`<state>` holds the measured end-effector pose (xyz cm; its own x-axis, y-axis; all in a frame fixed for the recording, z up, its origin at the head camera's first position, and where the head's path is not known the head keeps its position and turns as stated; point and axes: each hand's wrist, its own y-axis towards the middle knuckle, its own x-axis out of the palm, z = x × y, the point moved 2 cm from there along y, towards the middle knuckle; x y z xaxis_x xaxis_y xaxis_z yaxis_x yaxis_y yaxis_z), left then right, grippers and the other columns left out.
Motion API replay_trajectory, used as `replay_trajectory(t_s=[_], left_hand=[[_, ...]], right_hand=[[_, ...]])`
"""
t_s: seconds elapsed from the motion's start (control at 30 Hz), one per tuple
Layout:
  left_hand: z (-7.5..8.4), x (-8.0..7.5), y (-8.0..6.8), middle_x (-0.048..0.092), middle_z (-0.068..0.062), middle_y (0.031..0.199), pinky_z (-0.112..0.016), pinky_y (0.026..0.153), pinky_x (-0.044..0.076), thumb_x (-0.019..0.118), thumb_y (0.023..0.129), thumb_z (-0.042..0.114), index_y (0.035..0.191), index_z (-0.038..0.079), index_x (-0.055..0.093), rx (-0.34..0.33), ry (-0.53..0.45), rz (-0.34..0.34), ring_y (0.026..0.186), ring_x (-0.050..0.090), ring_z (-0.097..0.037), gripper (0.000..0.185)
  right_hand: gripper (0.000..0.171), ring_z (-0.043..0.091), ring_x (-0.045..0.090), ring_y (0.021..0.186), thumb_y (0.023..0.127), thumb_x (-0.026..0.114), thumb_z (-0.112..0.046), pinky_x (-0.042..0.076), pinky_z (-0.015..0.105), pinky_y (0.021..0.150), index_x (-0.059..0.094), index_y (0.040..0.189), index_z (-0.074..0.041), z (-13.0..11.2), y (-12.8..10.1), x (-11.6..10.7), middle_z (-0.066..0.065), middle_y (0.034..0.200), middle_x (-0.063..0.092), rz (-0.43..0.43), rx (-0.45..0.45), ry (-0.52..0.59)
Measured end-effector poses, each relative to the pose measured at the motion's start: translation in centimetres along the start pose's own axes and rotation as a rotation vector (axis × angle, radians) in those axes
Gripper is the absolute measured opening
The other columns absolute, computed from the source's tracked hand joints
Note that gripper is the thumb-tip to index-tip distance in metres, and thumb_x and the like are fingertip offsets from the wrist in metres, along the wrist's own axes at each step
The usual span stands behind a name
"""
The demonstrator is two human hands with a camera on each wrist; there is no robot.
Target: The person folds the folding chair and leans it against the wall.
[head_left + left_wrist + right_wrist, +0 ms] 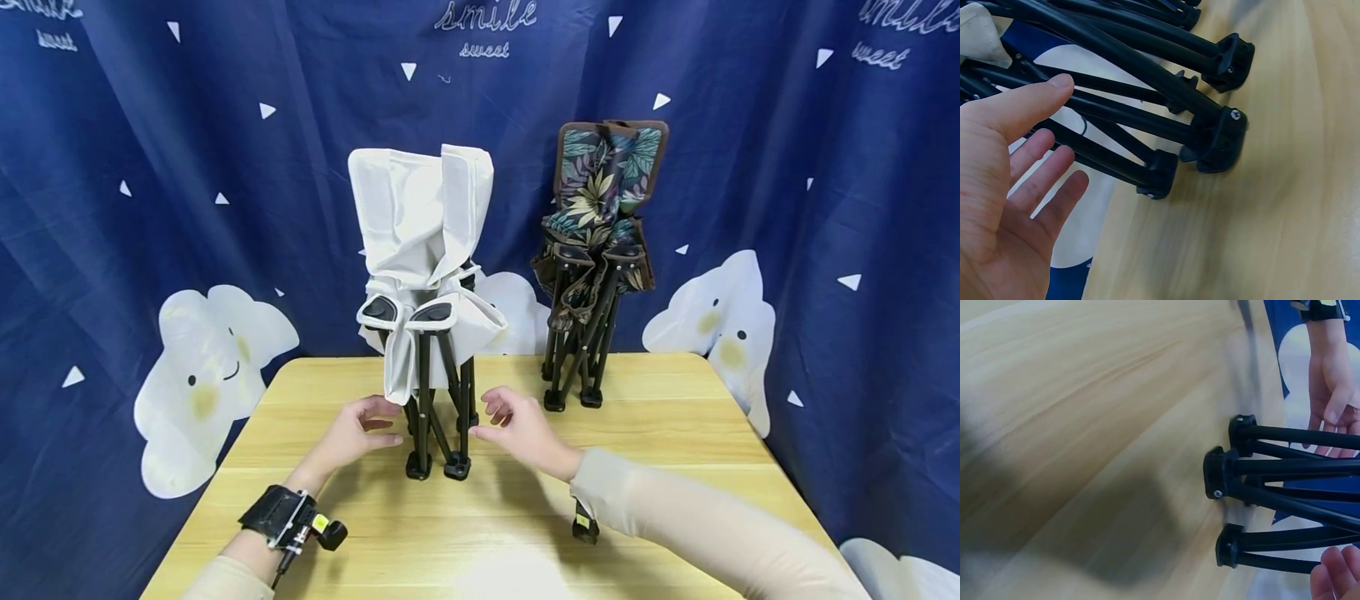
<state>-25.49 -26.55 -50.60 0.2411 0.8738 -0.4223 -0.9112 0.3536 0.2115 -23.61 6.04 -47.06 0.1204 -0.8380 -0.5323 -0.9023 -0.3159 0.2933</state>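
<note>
A folded white camping chair (pixel 416 217) stands upright on the table, its fabric bunched above black tube legs (pixel 424 392) that end in black plastic feet (pixel 1219 140). To the left of these legs is my left hand (pixel 363 433), fingers loosely bent and thumb apart, holding nothing. On the other side my right hand (pixel 525 429) faces the legs in a similar pose, also holding nothing. In the left wrist view, the left thumb overlaps the tubes, and contact cannot be told. Only the fingertips (pixel 1335 575) of the right hand show in the right wrist view.
A second folded chair (pixel 600 192) with dark leaf-patterned fabric stands at the back right of the wooden table (pixel 420 542). Behind the table hangs a blue curtain (pixel 285 208) with clouds and triangles. Each wrist carries a strapped camera (pixel 330 533).
</note>
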Motion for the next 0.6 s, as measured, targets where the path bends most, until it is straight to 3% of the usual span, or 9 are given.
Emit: replay_trajectory(t_s=[0.07, 0.23, 0.3, 0.47, 0.6], left_hand=[[-0.2, 0.2, 0.0, 0.068, -0.039, 0.129, -0.057, 0.105, 0.06, 0.089, 0.083, -0.004, 0.127, -0.015, 0.065, 0.0, -0.023, 0.005, 0.121, 0.07, -0.051, 0.052], [-0.7, 0.5, 0.0, 0.067, -0.042, 0.127, -0.06, 0.103, 0.061, 0.089, 0.082, -0.007, 0.126, -0.018, 0.064, 0.01, -0.058, 0.027, 0.114, 0.076, -0.022, 0.051], [-1.0, 0.5, 0.0, 0.067, -0.043, 0.126, -0.061, 0.103, 0.061, 0.089, 0.082, -0.007, 0.126, -0.018, 0.064, 0.009, -0.061, 0.035, 0.113, 0.075, -0.013, 0.052], [-1.4, 0.7, 0.1, 0.067, -0.041, 0.128, -0.062, 0.104, 0.06, 0.089, 0.083, -0.007, 0.126, -0.016, 0.064, -0.014, -0.059, 0.054, 0.118, 0.075, -0.034, 0.051], [-1.6, 0.9, 0.2, 0.068, -0.039, 0.129, -0.063, 0.104, 0.059, 0.088, 0.084, -0.006, 0.129, -0.014, 0.064, -0.013, -0.065, 0.062, 0.119, 0.072, -0.046, 0.052]], right_hand=[[0.049, 0.02, 0.071, 0.088, 0.084, 0.095, -0.02, 0.064, 0.033, 0.081, 0.071, 0.122, -0.002, 0.3, 0.0, 0.4, 0.008, 0.101, 0.075, -0.005, 0.002, 0.002], [0.046, 0.022, 0.072, 0.084, 0.084, 0.094, -0.016, 0.067, 0.048, 0.082, 0.071, 0.12, 0.001, 0.9, 0.0, 1.2, 0.011, 0.099, 0.076, -0.002, -0.008, 0.023], [0.045, 0.018, 0.071, 0.082, 0.084, 0.094, -0.015, 0.067, 0.046, 0.08, 0.071, 0.119, 0.002, 1.1, 0.1, 1.4, 0.012, 0.099, 0.076, -0.003, -0.01, 0.021], [0.047, 0.009, 0.067, 0.08, 0.086, 0.092, -0.014, 0.063, 0.025, 0.076, 0.07, 0.122, 0.006, 1.3, 0.1, 1.9, 0.017, 0.101, 0.077, -0.032, 0.006, 0.023], [0.048, 0.012, 0.07, 0.083, 0.087, 0.091, -0.015, 0.062, 0.023, 0.079, 0.07, 0.125, 0.006, 1.5, 0.2, 2.2, 0.02, 0.105, 0.078, -0.042, 0.026, 0.023]])
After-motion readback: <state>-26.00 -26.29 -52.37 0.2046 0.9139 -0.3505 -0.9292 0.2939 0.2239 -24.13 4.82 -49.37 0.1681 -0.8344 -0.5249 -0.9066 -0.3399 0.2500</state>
